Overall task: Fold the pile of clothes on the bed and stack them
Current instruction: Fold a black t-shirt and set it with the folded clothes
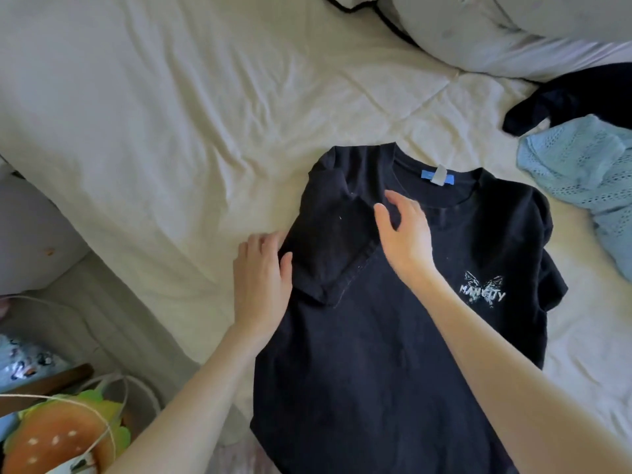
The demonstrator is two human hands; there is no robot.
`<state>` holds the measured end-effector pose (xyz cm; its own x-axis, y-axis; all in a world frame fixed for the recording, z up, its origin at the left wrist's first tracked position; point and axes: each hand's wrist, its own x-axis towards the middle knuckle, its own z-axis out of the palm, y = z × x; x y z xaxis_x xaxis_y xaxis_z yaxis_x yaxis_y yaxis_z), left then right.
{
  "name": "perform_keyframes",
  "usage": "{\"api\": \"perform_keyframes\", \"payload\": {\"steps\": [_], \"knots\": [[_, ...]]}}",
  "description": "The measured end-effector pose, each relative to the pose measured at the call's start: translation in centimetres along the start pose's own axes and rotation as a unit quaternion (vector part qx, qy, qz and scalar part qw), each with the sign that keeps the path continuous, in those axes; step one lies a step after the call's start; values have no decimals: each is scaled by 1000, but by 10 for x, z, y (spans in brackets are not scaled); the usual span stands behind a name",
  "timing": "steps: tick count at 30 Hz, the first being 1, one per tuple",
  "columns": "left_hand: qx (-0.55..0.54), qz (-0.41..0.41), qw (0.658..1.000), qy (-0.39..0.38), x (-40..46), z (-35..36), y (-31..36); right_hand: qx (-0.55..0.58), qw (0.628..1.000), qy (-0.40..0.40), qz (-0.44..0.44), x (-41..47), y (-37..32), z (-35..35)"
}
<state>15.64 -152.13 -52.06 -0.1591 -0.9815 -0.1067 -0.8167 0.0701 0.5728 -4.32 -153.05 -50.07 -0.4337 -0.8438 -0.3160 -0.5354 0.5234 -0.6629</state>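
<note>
A black T-shirt (386, 336) with a white butterfly print and a blue neck label lies front up on the cream bed cover (171, 114). Its left sleeve is folded inward over the chest. My left hand (261, 282) rests flat at the shirt's left edge, thumb on the folded sleeve. Just right of that sleeve, my right hand (405, 234) hovers over the chest with relaxed, spread fingers, holding nothing. A light blue knit garment (588, 179) and a dark navy garment (581, 97) lie unfolded at the right edge.
Pillows (496, 32) sit at the head of the bed, top right. Off the bed's left side stand a burger-shaped plush or bag (65, 436) and a basket with rope handles (130, 388).
</note>
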Motion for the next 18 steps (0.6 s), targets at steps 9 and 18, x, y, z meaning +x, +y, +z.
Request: {"api": "perform_keyframes", "payload": {"steps": [9,18], "knots": [[-203,-187,958,-79,-14,15,-24,-185,978,-95,11,80,-66,58],[-227,-200,950,-80,-30,21,-34,124,975,-148,108,104,-69,75]]}}
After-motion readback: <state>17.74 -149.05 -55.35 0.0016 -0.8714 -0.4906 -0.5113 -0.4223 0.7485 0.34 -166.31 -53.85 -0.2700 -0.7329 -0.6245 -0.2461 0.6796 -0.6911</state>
